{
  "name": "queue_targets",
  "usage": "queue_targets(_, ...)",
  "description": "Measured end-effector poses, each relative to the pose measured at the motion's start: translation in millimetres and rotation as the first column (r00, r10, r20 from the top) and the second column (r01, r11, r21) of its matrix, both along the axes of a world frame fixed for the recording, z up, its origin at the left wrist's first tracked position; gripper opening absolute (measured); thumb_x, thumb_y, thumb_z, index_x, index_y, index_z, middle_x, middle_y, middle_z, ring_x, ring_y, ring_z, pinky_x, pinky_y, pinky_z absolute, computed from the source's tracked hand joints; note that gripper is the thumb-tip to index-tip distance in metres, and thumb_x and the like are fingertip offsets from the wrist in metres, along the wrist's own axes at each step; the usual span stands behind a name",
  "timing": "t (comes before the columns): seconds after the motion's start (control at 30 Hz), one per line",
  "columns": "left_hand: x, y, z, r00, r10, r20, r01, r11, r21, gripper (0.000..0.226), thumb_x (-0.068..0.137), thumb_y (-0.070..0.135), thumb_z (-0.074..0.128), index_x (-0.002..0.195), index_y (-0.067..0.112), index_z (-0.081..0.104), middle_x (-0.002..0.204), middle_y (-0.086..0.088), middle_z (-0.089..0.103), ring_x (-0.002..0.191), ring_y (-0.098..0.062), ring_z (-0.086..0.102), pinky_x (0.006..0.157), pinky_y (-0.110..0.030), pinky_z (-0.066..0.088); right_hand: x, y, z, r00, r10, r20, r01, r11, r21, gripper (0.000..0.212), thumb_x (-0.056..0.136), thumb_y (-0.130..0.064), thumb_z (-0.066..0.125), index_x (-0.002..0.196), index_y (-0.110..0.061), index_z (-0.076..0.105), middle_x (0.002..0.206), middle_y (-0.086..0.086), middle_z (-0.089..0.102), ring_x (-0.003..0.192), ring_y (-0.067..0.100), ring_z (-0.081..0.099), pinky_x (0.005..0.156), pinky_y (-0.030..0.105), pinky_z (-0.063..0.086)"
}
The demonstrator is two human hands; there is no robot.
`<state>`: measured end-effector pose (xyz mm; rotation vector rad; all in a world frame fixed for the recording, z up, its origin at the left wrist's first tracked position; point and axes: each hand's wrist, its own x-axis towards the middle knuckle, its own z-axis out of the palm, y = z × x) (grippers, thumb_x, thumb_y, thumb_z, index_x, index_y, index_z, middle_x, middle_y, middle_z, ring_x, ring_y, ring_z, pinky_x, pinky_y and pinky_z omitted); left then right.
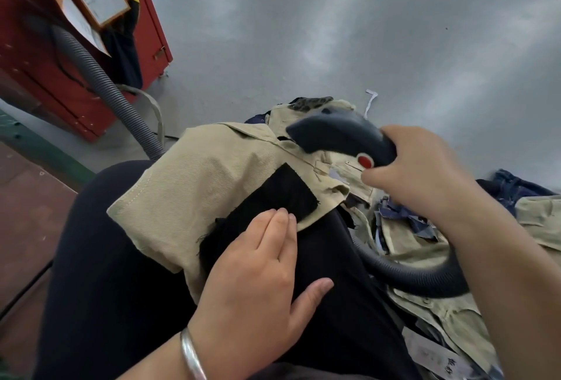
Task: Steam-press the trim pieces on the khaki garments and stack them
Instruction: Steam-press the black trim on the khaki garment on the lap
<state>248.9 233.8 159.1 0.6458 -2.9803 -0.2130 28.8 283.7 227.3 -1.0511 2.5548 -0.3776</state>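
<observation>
A khaki garment (194,182) lies draped over my lap. On it sits a black rectangular trim piece (273,194), running diagonally. My left hand (258,276) lies flat with straight fingers pressing the near end of the trim piece. My right hand (425,173) grips the handle of a dark steam iron (337,133), thumb beside its red button. The iron hovers just beyond the trim piece, over the garment's far edge. Its black hose (406,279) curves down under my right forearm.
More khaki garments (437,313) and blue fabric scraps (403,218) are heaped on the floor at right. A grey ribbed hose (112,88) runs down from a red cabinet (39,55) at upper left. Grey floor (334,30) stretches ahead.
</observation>
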Motion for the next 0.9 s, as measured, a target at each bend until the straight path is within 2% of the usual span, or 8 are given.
queue_targets(0.07,1,1,0,1.0,0.005,0.003,-0.005,1.0,0.0,0.075,0.09,0.059,0.04,0.125,-0.005,0.058,0.124,-0.017,0.06,0.119,-0.029,0.055,0.098,-0.037,0.048,-9,2,8,0.999,-0.039,-0.007,0.039,0.998,-0.051,0.017,0.076,-0.027,0.073,0.085,-0.024,0.059,0.065,0.001,0.064,0.061,0.028,0.067,0.064,0.042,0.057)
queue_targets(0.17,2,1,-1,1.0,0.011,-0.003,-0.011,1.0,0.004,0.074,0.09,0.058,0.041,0.124,-0.005,0.059,0.124,-0.018,0.06,0.119,-0.03,0.055,0.096,-0.039,0.05,-8,18,32,1.0,-0.001,0.028,0.004,0.993,-0.115,0.024,0.063,-0.035,0.069,0.085,-0.031,0.06,0.055,0.002,0.064,0.043,0.023,0.064,0.046,0.044,0.057)
queue_targets(0.23,1,2,-2,1.0,0.017,-0.015,-0.017,1.0,0.006,0.074,0.089,0.058,0.043,0.123,-0.006,0.059,0.124,-0.018,0.06,0.119,-0.03,0.056,0.094,-0.039,0.051,0,31,43,0.998,0.056,0.004,-0.055,0.997,-0.046,0.034,0.054,-0.048,0.061,0.086,-0.036,0.059,0.055,-0.005,0.064,0.036,0.015,0.059,0.038,0.039,0.05)
queue_targets(0.33,0,3,-2,1.0,0.024,-0.017,-0.024,1.0,0.0,0.076,0.087,0.06,0.045,0.122,-0.005,0.06,0.125,-0.019,0.06,0.118,-0.03,0.057,0.093,-0.038,0.051,15,42,46,0.993,0.118,-0.02,-0.115,0.986,0.119,0.04,0.051,-0.051,0.054,0.089,-0.04,0.057,0.059,-0.016,0.063,0.037,0.008,0.054,0.039,0.035,0.048)
queue_targets(0.4,-1,4,-2,1.0,0.024,-0.012,-0.024,1.0,0.001,0.076,0.086,0.061,0.046,0.122,-0.004,0.061,0.125,-0.019,0.06,0.118,-0.03,0.057,0.093,-0.038,0.051,25,39,41,0.982,0.185,-0.046,-0.17,0.958,0.231,0.033,0.055,-0.054,0.053,0.086,-0.044,0.054,0.062,-0.021,0.062,0.043,0.004,0.053,0.043,0.029,0.04)
queue_targets(0.5,-1,3,-2,1.0,0.026,-0.006,-0.026,1.0,0.002,0.077,0.084,0.062,0.047,0.122,-0.004,0.061,0.125,-0.018,0.06,0.118,-0.031,0.057,0.094,-0.039,0.051,33,24,32,0.97,0.219,-0.105,-0.18,0.938,0.295,0.015,0.072,-0.04,0.065,0.076,-0.037,0.051,0.054,-0.009,0.055,0.049,0.001,0.049,0.044,0.024,0.029)
queue_targets(0.8,-1,4,1,0.999,0.028,0.031,-0.028,1.0,0.002,0.077,0.085,0.062,0.042,0.122,-0.004,0.061,0.124,-0.017,0.061,0.117,-0.029,0.057,0.094,-0.036,0.05,25,-36,21,0.954,0.142,-0.266,-0.126,0.989,0.075,0.019,0.084,-0.039,0.066,0.092,-0.029,0.052,0.071,-0.009,0.05,0.065,0.019,0.052,0.057,0.028,0.034)
queue_targets(0.9,0,4,1,0.999,0.031,0.025,-0.031,1.0,0.006,0.076,0.086,0.061,0.042,0.122,-0.003,0.062,0.125,-0.016,0.061,0.117,-0.029,0.057,0.095,-0.035,0.049,12,-24,37,0.977,0.112,-0.184,-0.124,0.991,-0.055,0.023,0.069,-0.04,0.067,0.086,-0.029,0.057,0.059,-0.005,0.057,0.055,0.018,0.06,0.055,0.033,0.051)
